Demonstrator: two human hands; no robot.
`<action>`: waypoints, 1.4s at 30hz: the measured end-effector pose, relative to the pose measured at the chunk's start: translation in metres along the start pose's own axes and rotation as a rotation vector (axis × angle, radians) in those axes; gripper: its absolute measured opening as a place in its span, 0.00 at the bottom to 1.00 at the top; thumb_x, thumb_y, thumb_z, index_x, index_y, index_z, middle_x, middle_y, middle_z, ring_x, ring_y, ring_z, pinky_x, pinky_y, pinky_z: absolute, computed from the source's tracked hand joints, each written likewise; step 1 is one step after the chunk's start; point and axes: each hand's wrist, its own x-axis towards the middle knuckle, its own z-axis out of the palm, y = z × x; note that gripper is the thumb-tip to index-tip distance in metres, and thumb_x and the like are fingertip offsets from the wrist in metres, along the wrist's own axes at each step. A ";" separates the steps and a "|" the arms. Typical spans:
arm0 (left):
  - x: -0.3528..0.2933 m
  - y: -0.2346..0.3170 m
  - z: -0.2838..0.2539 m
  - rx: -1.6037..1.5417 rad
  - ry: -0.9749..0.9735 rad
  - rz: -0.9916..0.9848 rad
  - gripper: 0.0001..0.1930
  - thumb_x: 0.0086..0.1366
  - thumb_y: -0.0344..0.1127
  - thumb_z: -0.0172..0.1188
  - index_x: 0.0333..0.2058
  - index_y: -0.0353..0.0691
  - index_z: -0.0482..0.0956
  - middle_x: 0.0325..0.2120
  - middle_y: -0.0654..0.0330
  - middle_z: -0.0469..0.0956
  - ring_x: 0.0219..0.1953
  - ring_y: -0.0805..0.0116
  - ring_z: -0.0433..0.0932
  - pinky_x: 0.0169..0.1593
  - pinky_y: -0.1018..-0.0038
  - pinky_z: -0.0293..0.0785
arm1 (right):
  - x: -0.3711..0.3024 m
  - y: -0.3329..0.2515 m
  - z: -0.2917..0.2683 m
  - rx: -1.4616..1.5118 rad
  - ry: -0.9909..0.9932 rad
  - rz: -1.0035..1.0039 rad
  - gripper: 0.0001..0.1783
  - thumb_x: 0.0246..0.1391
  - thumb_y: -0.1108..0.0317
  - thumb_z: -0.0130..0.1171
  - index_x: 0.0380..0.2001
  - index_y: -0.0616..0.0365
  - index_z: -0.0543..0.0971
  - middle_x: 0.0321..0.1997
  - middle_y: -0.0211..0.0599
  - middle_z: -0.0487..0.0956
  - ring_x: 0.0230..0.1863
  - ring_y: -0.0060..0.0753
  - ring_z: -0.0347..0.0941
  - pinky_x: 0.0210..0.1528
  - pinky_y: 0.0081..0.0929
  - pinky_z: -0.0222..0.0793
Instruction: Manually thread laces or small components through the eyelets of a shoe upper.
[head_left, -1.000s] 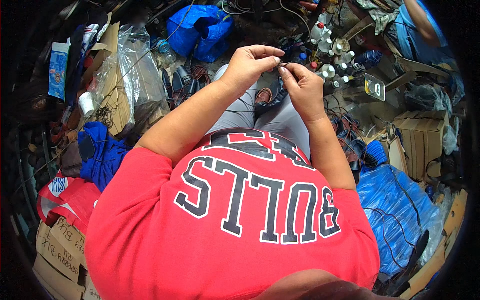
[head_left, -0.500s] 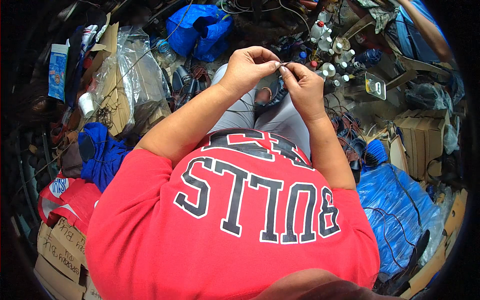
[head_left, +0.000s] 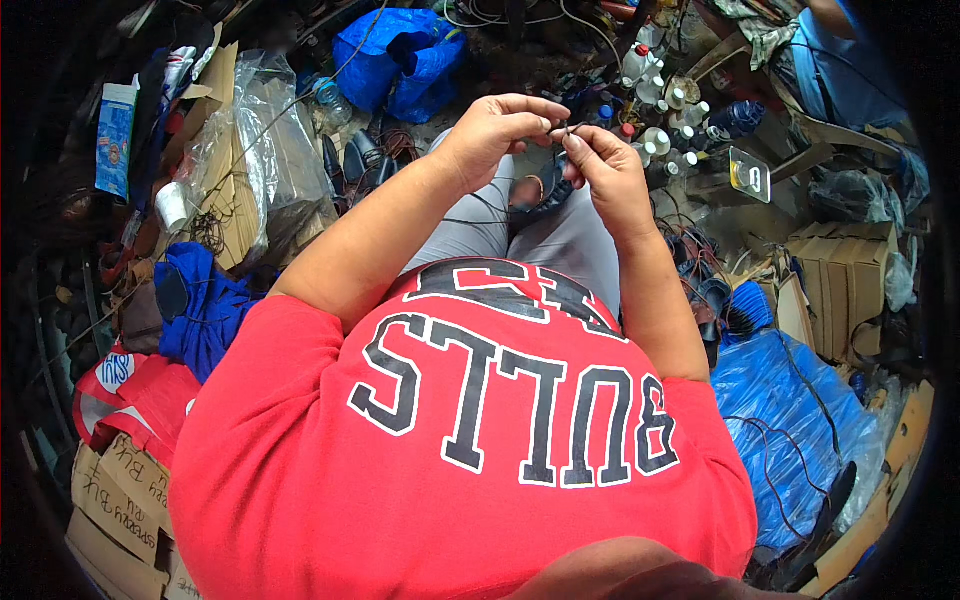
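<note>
Above my lap, my left hand (head_left: 500,130) and my right hand (head_left: 606,178) meet fingertip to fingertip. Between them is a thin dark cord (head_left: 567,129), too small to make out fully. My left thumb and a fingertip pinch it, while the left index finger stretches over the top. My right thumb presses against bent fingers on the same cord from the other side. Dark strands (head_left: 462,221) cross my light grey trousers (head_left: 560,240). Below the hands, a dark shoe-like piece (head_left: 545,200) lies between my knees, partly hidden.
Several bottles (head_left: 655,140) cluster beyond my right hand. A blue plastic bag (head_left: 400,60) lies ahead. Dark shoe parts (head_left: 365,160) and clear plastic over cardboard (head_left: 265,160) sit to the left. Blue plastic sheeting (head_left: 790,420) and cardboard (head_left: 845,280) lie right. Another person's blue clothing (head_left: 840,70) shows upper right.
My left index finger has straightened, and my right fingers have turned and dropped slightly from the left ones. At the upper right, the other person's arm has moved up, mostly out of view.
</note>
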 end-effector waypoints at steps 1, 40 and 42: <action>0.000 0.000 0.000 -0.021 -0.014 -0.032 0.12 0.52 0.33 0.57 0.37 0.38 0.77 0.30 0.63 0.78 0.33 0.74 0.74 0.37 0.77 0.64 | 0.001 0.001 -0.003 -0.002 -0.001 0.000 0.08 0.52 0.68 0.54 0.31 0.61 0.77 0.21 0.24 0.74 0.20 0.13 0.65 0.23 0.11 0.58; 0.011 -0.005 0.013 -0.157 0.056 0.001 0.02 0.52 0.29 0.58 0.24 0.38 0.74 0.23 0.61 0.75 0.27 0.73 0.73 0.36 0.77 0.70 | 0.006 0.018 -0.003 0.552 -0.121 0.112 0.07 0.54 0.66 0.51 0.31 0.59 0.73 0.23 0.27 0.73 0.18 0.14 0.62 0.32 0.13 0.64; 0.011 -0.005 0.015 -0.164 0.061 0.019 0.02 0.52 0.28 0.58 0.24 0.38 0.74 0.23 0.61 0.75 0.27 0.73 0.73 0.36 0.77 0.70 | 0.006 0.019 -0.001 0.567 -0.076 0.119 0.07 0.54 0.66 0.51 0.30 0.58 0.73 0.22 0.26 0.72 0.18 0.14 0.61 0.32 0.14 0.64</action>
